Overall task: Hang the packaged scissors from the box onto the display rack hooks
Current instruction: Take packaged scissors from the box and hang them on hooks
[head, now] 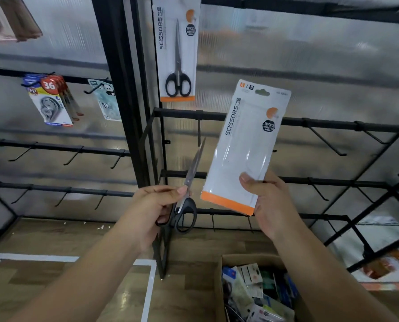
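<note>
The left hand (154, 206) grips loose scissors (186, 192) by the handles, blades pointing up. The right hand (267, 201) pinches the bottom of an empty-looking package (242, 149), just right of the scissors. I think the scissors must go back inside first: slide the blades in slowly, keeping the card straight. Above the package, another packaged pair (177, 52) hangs on the rack (133, 89); below it stands the box (219, 287).

Translucent ribbed wall panels (310, 54), wood-grain floor (42, 282) with white tape lines (147, 296), soft diffuse light.
</note>
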Tool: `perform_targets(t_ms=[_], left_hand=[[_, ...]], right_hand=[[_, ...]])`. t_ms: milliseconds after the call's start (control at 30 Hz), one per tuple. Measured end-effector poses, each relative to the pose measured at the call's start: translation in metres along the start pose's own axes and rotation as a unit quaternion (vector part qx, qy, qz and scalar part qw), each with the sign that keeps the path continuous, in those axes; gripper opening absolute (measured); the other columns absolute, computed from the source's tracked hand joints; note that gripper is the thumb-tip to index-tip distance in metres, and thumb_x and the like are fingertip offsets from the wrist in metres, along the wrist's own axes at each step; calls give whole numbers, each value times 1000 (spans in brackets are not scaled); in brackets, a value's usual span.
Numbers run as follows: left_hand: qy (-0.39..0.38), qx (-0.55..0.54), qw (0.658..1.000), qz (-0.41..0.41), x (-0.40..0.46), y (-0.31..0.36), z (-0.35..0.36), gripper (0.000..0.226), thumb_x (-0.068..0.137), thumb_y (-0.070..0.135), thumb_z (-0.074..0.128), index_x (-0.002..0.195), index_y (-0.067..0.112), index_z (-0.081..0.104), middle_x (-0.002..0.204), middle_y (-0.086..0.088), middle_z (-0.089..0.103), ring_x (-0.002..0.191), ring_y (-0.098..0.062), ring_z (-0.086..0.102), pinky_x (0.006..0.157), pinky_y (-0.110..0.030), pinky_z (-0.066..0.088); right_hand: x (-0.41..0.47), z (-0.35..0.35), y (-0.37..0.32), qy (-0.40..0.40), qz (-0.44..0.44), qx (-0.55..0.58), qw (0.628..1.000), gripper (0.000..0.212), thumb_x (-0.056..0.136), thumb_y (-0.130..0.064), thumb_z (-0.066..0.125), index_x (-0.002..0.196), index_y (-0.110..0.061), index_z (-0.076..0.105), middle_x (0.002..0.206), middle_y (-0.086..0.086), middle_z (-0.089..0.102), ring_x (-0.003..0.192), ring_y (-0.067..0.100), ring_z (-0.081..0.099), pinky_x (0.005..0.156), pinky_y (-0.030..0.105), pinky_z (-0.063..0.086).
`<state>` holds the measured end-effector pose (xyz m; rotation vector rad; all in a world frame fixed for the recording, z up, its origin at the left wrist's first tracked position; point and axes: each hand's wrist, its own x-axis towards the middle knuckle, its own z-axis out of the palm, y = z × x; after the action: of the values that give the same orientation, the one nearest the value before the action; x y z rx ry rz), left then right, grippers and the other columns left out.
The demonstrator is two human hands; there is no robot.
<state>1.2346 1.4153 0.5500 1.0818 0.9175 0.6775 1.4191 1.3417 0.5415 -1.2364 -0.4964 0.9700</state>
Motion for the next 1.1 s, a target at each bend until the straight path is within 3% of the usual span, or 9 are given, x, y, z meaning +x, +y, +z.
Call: perform_targets(t_ms=[133,300,467,567,667,767,867,967,1100], left_hand=[[11,19,1000,8,5,3,-2,6,77,8,64,73,5,68,37,8,47,35,-3,27,38,-14,18],[25,41,999,7,9,3,-6,8,83,10,62,82,5,68,39,10,45,36,-4,33,35,-12,27],[-7,32,999,18,6,9,2,19,93,21,52,80,13,64,69,-3,60,63,-16,53,53,-22,44],[-40,45,998,32,4,16,9,22,96,22,47,89,9,64,76,-4,69,70,-15,64,53,-22,53],[-87,71,991,68,4,19,11,22,97,17,46,97,0,59,75,-9,70,65,-14,68,58,-29,53],[-109,76,987,86,8,20,8,17,94,15,48,94,0,56,73,-9,69,65,-14,69,67,-36,44],[-120,78,985,96,9,22,10,13,92,12,50,91,1,56,72,-8,69,64,-13,68,56,-25,42],[-116,79,984,107,6,22,14,13,92,7,49,81,2,55,65,-6,69,55,-8,65,42,-14,43],[-82,64,987,119,6,21,13,18,93,4,48,76,4,54,57,0,65,46,-4,57,41,-14,43]], right_hand=[[4,1,-1,-7,11,21,1000,49,60,-18,68,108,-12,61,107,8,66,96,25,63,63,32,54],[5,5,-11,-18,11,47,999,29,67,-14,67,96,-14,62,87,2,71,78,16,68,57,27,57],[5,13,-17,-38,-1,32,999,51,62,-26,68,110,-12,62,102,4,69,94,21,64,70,30,56],[4,16,-20,-44,-5,30,999,57,62,-27,68,116,-10,62,103,5,69,97,23,64,71,30,55],[5,14,-22,-55,-25,12,998,32,70,-21,67,101,-12,66,90,-2,72,92,19,64,70,27,55],[8,11,-24,-51,-33,6,998,9,78,-10,65,84,-16,65,76,-8,72,90,18,63,82,32,51],[11,12,-26,-69,-48,-17,996,21,72,-16,67,92,-17,65,86,-4,71,93,18,63,85,32,50],[14,13,-23,-44,-88,-93,991,29,82,-12,67,111,-13,62,105,3,68,102,20,62,90,33,51],[16,16,-17,0,-155,-138,978,30,88,-10,63,117,-8,58,104,2,66,92,16,62,62,11,50]])
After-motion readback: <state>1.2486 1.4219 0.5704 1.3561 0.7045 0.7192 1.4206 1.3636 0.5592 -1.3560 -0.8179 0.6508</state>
